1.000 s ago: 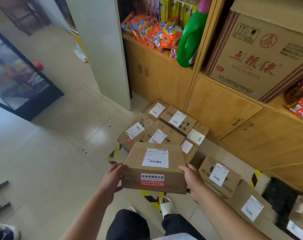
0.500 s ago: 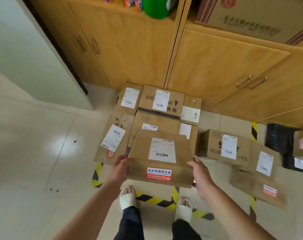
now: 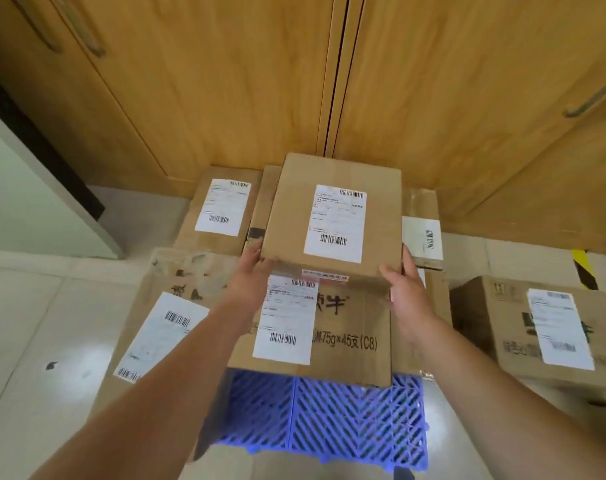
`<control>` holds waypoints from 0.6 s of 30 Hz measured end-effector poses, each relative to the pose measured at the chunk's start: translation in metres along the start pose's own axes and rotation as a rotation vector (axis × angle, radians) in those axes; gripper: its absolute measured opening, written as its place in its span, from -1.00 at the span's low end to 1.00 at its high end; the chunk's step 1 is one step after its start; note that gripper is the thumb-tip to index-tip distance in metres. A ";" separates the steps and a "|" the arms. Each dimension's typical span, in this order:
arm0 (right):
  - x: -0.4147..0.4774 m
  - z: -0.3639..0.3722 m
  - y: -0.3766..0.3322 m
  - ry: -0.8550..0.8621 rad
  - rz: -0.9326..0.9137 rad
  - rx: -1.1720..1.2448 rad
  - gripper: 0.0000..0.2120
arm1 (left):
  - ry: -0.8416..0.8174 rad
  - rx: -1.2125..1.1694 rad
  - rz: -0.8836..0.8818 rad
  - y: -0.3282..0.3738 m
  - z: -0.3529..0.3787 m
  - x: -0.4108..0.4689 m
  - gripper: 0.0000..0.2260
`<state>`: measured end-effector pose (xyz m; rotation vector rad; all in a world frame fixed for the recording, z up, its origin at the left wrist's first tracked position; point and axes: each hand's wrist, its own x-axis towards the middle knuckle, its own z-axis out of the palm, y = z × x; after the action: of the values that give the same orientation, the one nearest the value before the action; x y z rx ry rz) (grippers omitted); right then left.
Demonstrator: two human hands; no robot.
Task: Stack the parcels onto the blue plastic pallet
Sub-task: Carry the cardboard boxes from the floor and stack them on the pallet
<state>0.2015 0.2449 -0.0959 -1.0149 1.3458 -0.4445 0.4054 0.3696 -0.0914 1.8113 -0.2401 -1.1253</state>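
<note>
Since half a second ago the carried parcel (image 3: pixel 336 216), a brown cardboard box with a white shipping label, has gone forward and up from near my waist to twelve o'clock. It is now over the back of the stack, and my view has dropped closer to the boxes.

Head view: my left hand (image 3: pixel 249 271) clasps its near left corner, fingers curled at the edge. My right hand (image 3: pixel 403 289) grips the near right corner, fingers up the side wall. Whether its base already rests on the boxes beneath, I cannot tell.

The blue slatted plastic pallet (image 3: pixel 329 417) shows at six o'clock, mostly covered. A printed brown carton (image 3: pixel 346 334) lies on it at centre, and beyond sit a labelled brown box (image 3: pixel 222 209) at eleven and a taped brown box (image 3: pixel 421 230) at one. A flat stained brown parcel (image 3: pixel 163 306) at nine may overhang the pallet's edge; I cannot tell.

I judge the bottom layer nearly filled and this box the start of a second. What remains is to set it down, let go, and fetch the large brown carton (image 3: pixel 544 327) at three o'clock, which stands on the pale tiled floor (image 3: pixel 35 323).
</note>
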 end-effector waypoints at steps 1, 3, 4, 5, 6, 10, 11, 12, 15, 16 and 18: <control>0.012 0.000 0.000 0.012 -0.030 0.036 -0.44 | 0.011 -0.007 0.039 -0.001 0.003 0.013 -0.64; 0.031 0.001 -0.004 0.035 -0.064 0.115 -0.48 | 0.019 -0.055 0.095 0.000 0.009 0.034 -0.71; 0.036 0.001 -0.006 0.042 -0.075 0.152 -0.49 | 0.021 -0.067 0.119 0.001 0.011 0.040 -0.75; 0.040 0.001 -0.006 0.037 -0.084 0.174 -0.50 | 0.013 -0.085 0.142 0.000 0.014 0.043 -0.76; 0.041 0.002 -0.006 0.025 -0.088 0.193 -0.50 | 0.013 -0.093 0.154 -0.003 0.015 0.046 -0.76; 0.040 0.003 -0.004 -0.008 -0.101 0.217 -0.49 | 0.035 -0.095 0.184 -0.006 0.015 0.044 -0.77; 0.038 0.002 -0.005 0.002 -0.100 0.212 -0.48 | 0.039 -0.103 0.174 -0.004 0.015 0.042 -0.75; 0.036 0.001 -0.007 0.024 -0.099 0.211 -0.48 | 0.040 -0.103 0.159 -0.001 0.015 0.039 -0.72; 0.032 -0.004 -0.013 0.063 -0.111 0.153 -0.46 | 0.015 -0.009 0.149 0.008 0.017 0.030 -0.61; 0.031 -0.006 -0.015 0.053 -0.105 0.133 -0.45 | 0.021 0.022 0.136 0.012 0.017 0.027 -0.59; 0.028 -0.007 -0.017 0.029 -0.092 0.105 -0.43 | 0.048 0.053 0.111 0.018 0.018 0.024 -0.58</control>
<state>0.2060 0.2119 -0.0973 -0.9892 1.2913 -0.5945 0.4097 0.3347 -0.0930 1.8462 -0.3410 -1.0044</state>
